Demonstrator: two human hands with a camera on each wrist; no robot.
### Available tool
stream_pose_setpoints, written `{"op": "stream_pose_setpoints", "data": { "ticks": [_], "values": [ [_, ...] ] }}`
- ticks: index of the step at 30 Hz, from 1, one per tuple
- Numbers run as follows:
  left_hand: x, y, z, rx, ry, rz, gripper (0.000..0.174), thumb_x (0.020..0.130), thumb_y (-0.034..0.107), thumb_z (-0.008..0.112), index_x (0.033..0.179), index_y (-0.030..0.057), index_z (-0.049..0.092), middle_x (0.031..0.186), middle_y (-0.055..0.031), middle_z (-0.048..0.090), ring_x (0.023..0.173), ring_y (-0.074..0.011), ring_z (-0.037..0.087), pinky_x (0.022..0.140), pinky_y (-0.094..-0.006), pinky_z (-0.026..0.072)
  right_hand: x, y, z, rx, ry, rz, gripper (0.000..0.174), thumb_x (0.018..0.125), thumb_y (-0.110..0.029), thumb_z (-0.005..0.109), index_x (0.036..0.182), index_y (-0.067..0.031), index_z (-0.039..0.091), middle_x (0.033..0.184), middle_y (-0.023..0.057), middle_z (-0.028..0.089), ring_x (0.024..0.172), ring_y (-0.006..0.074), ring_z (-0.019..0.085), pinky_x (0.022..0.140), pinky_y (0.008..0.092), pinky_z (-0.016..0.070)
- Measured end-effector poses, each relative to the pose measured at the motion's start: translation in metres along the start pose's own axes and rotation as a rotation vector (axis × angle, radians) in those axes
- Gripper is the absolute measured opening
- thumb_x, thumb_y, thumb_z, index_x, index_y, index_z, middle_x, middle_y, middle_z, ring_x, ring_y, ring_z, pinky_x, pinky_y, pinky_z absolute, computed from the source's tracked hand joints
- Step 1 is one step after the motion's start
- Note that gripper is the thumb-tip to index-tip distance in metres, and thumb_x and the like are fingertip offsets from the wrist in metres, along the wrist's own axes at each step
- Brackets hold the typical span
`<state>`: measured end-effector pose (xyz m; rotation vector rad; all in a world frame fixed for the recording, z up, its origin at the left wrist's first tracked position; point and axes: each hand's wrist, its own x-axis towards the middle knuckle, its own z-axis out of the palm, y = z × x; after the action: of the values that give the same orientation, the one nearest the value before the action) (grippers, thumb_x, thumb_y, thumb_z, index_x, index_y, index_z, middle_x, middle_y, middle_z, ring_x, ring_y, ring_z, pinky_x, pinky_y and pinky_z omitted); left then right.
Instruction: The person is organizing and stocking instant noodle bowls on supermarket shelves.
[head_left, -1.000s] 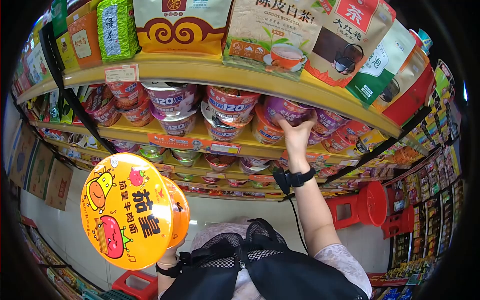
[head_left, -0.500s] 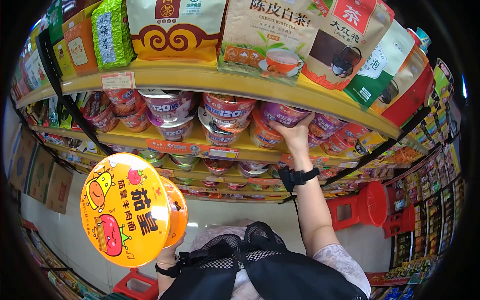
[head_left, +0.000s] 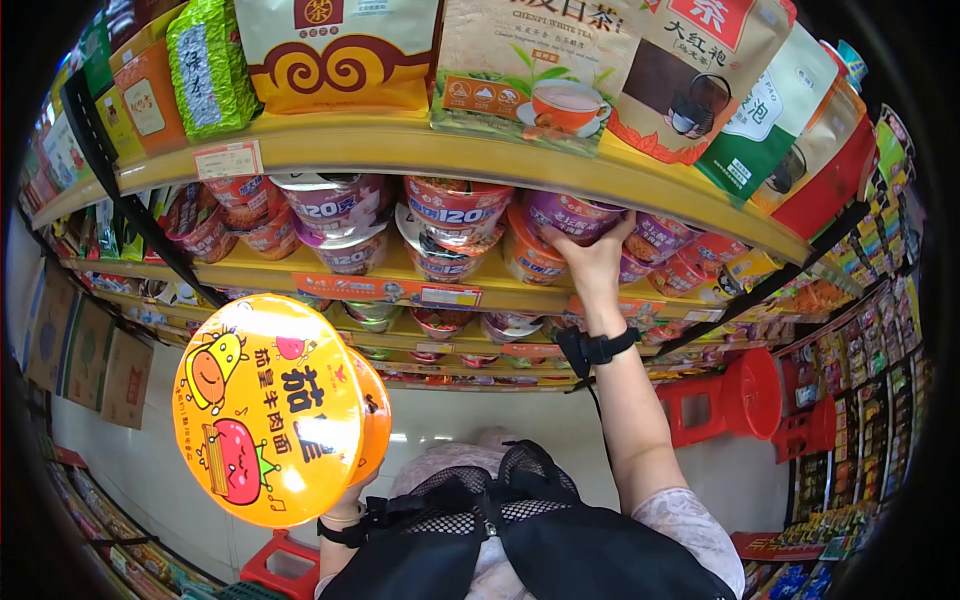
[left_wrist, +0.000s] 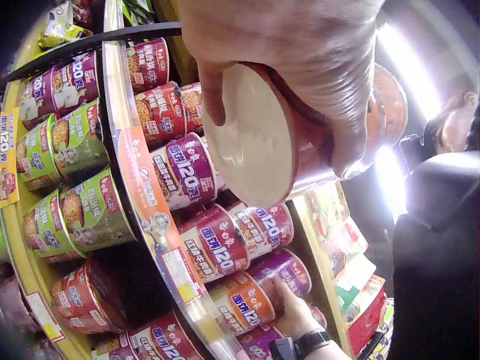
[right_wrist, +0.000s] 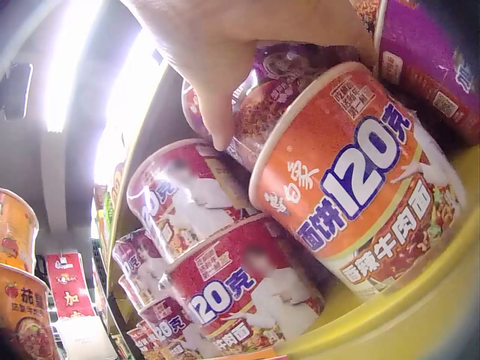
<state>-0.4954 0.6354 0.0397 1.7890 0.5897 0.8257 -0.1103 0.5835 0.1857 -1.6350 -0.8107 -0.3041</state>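
Note:
My left hand (left_wrist: 289, 64) grips a stack of orange noodle tubs from around its base; in the head view the stack's orange lid (head_left: 270, 410) with cartoon pictures faces up. On the shelf, my right hand (head_left: 597, 268) holds a purple noodle tub (head_left: 572, 216), thumb on one side and fingers on the other. That tub sits above and beside an orange tub (right_wrist: 367, 176), right under the upper shelf. In the right wrist view, the fingers' far ends are hidden.
Red-and-white tubs (head_left: 455, 215) stand stacked left of my right hand. Tea bags (head_left: 530, 85) line the upper shelf, whose yellow edge (head_left: 400, 145) overhangs the tubs. Red stools (head_left: 752, 395) stand on the floor at right.
The orange stack in my left hand has shifted slightly right and up in the head view. My right hand stays at the purple tub, with little movement.

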Motion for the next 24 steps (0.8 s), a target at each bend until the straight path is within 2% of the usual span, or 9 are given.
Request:
{"op": "stream_pose_setpoints", "data": {
  "ticks": [8, 10, 13, 14, 17, 18, 19, 22, 24],
  "values": [
    [0.054, 0.043, 0.020, -0.437, -0.152, -0.092, 0.083, 0.066, 0.019, 0.079, 0.133, 0.0075, 0.032, 0.132, -0.0116, 0.042, 0.123, -0.0236, 0.041, 0.102, -0.0390, 0.0350, -0.093, -0.021, -0.049, 0.000, -0.119, -0.151, 0.096, 0.070, -0.017, 0.075, 0.137, -0.0006, 0.009, 0.138, 0.0226, 0.025, 0.126, 0.0335, 0.033, 0.104, 0.0431, 0.0282],
    [0.068, 0.065, 0.042, -0.534, -0.187, -0.103, 0.083, 0.067, 0.020, 0.079, 0.134, 0.0078, 0.031, 0.132, -0.0119, 0.042, 0.123, -0.0237, 0.040, 0.102, -0.0393, 0.0349, -0.107, -0.038, -0.076, 0.399, -0.458, 0.033, 0.106, 0.066, -0.029, 0.080, 0.139, -0.0059, 0.007, 0.141, 0.0217, 0.021, 0.128, 0.0338, 0.032, 0.103, 0.0446, 0.0288],
    [0.032, 0.077, 0.072, -0.685, -0.236, -0.109, 0.084, 0.067, 0.021, 0.078, 0.135, 0.0082, 0.029, 0.133, -0.0123, 0.041, 0.125, -0.0239, 0.039, 0.103, -0.0397, 0.0347, -0.107, -0.063, -0.110, 0.771, -0.567, 0.200, 0.121, 0.055, -0.045, 0.084, 0.140, -0.0101, 0.006, 0.143, 0.0214, 0.017, 0.129, 0.0344, 0.031, 0.102, 0.0452, 0.0288],
    [0.042, 0.090, 0.089, -0.737, -0.249, -0.109, 0.084, 0.067, 0.021, 0.078, 0.135, 0.0083, 0.029, 0.133, -0.0124, 0.040, 0.125, -0.0239, 0.039, 0.103, -0.0398, 0.0347, -0.107, -0.069, -0.124, 0.746, -0.579, 0.180, 0.134, 0.043, -0.057, 0.082, 0.141, -0.0113, 0.004, 0.144, 0.0218, 0.014, 0.129, 0.0364, 0.029, 0.102, 0.0463, 0.0290],
    [0.031, 0.117, 0.136, -0.899, -0.298, -0.116, 0.085, 0.068, 0.022, 0.078, 0.136, 0.0087, 0.027, 0.134, -0.0128, 0.039, 0.126, -0.0241, 0.038, 0.103, -0.0402, 0.0345, -0.117, -0.069, -0.174, 0.679, -0.528, -0.101, 0.141, 0.035, -0.054, 0.086, 0.141, -0.0171, 0.002, 0.146, 0.0252, 0.000, 0.131, 0.0416, 0.022, 0.102, 0.0511, 0.0286],
    [0.029, 0.098, 0.156, -0.856, -0.223, -0.191, 0.097, 0.056, 0.017, 0.086, 0.132, 0.0042, 0.026, 0.131, -0.0154, 0.037, 0.125, -0.0252, 0.038, 0.102, -0.0411, 0.0356, -0.116, -0.066, -0.183, 0.553, -0.543, -0.215, 0.143, 0.033, -0.050, 0.088, 0.141, -0.0201, 0.000, 0.145, 0.0273, -0.006, 0.132, 0.0435, 0.020, 0.102, 0.0531, 0.0278],
    [0.027, 0.079, 0.164, -0.482, -0.209, 0.101, 0.106, 0.050, 0.023, 0.089, 0.133, 0.0053, 0.025, 0.131, -0.0130, 0.035, 0.123, -0.0258, 0.038, 0.103, -0.0414, 0.0326, -0.121, -0.067, -0.182, 0.517, -0.486, -0.277, 0.138, 0.034, -0.054, 0.086, 0.141, -0.0192, 0.007, 0.144, 0.0294, -0.003, 0.132, 0.0437, 0.020, 0.103, 0.0516, 0.0282],
    [0.004, 0.100, 0.220, -0.244, -0.261, 0.362, 0.108, 0.051, 0.028, 0.088, 0.134, 0.0064, 0.022, 0.133, -0.0138, 0.032, 0.125, -0.0274, 0.034, 0.105, -0.0414, 0.0287, -0.130, -0.050, -0.250, 0.204, -0.438, -0.244, 0.115, 0.035, -0.061, 0.081, 0.130, -0.0146, 0.038, 0.142, 0.0311, 0.012, 0.130, 0.0432, 0.023, 0.103, 0.0478, 0.0310],
    [0.000, 0.115, 0.246, -0.246, -0.333, 0.415, 0.104, 0.054, 0.025, 0.085, 0.135, 0.0088, 0.023, 0.132, -0.0161, 0.033, 0.126, -0.0333, 0.031, 0.105, -0.0430, 0.0269, -0.140, -0.042, -0.281, 0.229, -0.384, -0.152, 0.104, 0.038, -0.058, 0.082, 0.123, -0.0123, 0.044, 0.141, 0.0299, 0.016, 0.128, 0.0428, 0.028, 0.103, 0.0481, 0.0314]
  ]
}}
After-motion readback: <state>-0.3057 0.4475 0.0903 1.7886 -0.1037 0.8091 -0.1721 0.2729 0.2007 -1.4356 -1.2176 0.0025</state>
